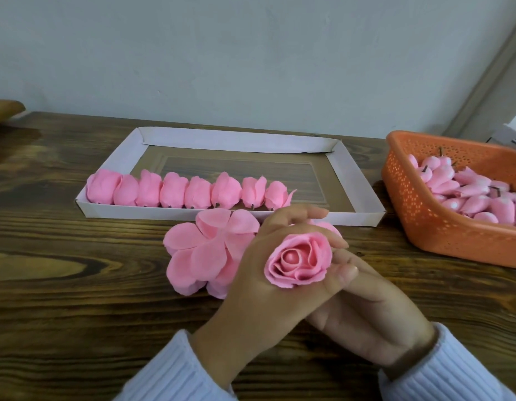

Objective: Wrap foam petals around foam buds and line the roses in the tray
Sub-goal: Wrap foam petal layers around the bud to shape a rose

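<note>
Head view. The left hand (251, 287) is grasping a pink foam rose (298, 260), with its fingers curling over the far side of the bloom and its thumb pressing against the near right side. The rose is being held above the counter (63, 285), just in front of the tray (233, 140). Its open face is pointing up toward the camera, so its long axis is running steeply down into the hand. The rounded bud (288, 258) is showing at the centre of the spiralled petals.

The right hand (372, 316) is lying beneath the left thumb, back upward, with its fingers reaching under the rose. Their tips are hidden, so whether this hand is gripping anything cannot be told. Pale ribbed sleeves (175, 371) are covering both wrists.

Eight finished roses (175, 192) are lying on their sides in the white cardboard tray. They are forming one row along the near wall, starting at the near left corner and running rightward, each touching its neighbour. Their dark stem stubs are pointing toward the near wall and their tips toward the far wall. The right part of the tray is holding no roses.

A pile of flat pink petal pieces (198, 256) is resting on the counter just left of the hands, near the tray's front wall. An orange perforated basket (424, 221) is standing at the right, holding loose pink buds (482, 195) with dark stubs pointing in mixed directions.
</note>
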A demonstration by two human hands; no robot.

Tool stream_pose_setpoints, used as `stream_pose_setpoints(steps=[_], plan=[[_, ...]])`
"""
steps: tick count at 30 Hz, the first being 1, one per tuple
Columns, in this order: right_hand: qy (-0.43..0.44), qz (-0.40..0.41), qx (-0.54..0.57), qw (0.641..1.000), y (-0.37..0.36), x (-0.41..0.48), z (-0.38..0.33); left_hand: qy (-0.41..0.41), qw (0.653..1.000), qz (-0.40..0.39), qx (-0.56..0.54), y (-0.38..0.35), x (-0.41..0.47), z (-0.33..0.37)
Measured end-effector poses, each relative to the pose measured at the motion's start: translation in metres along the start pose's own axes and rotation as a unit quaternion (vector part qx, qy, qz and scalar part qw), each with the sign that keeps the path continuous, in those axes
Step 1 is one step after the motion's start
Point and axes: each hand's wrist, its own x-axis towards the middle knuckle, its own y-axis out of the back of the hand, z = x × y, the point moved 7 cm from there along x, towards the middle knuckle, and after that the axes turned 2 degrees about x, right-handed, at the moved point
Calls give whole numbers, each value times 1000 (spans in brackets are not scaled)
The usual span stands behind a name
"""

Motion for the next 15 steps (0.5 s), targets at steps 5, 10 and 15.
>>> stream_pose_setpoints(steps=[5,10,15], plan=[[-21,-6,17,1000,-4,1,2,16,1000,-12,-17,-3,0,-1],[-2,19,20,1000,0,0,-1,5,1000,-21,-11,-3,3,-6],[36,58,-64,996,10,2,-10,13,997,48,-58,10,4,0]])
